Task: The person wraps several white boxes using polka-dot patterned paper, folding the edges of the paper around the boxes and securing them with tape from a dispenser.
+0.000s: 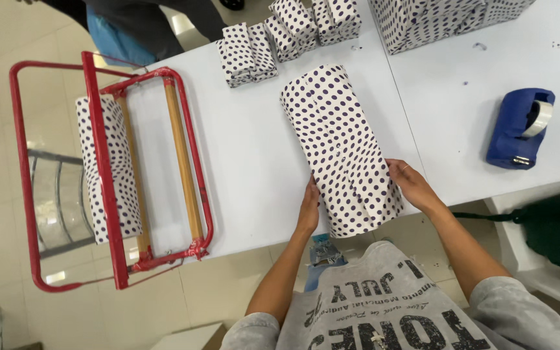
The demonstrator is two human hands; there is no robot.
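A long box wrapped in white paper with dark polka dots (341, 146) lies on the white table (254, 162), its near end jutting over the front edge. My left hand (308, 206) presses flat against the left side of that near end. My right hand (409, 183) rests against the right side, fingers spread on the paper. Both hands touch the wrapped box from opposite sides.
A red metal paper dispenser (108, 168) with a polka-dot roll (105, 170) and wooden bars sits at the table's left end. A blue tape dispenser (520, 128) stands at right. Several small wrapped boxes (280, 35) and a large one (442, 19) line the far edge. Another person (140, 26) stands beyond.
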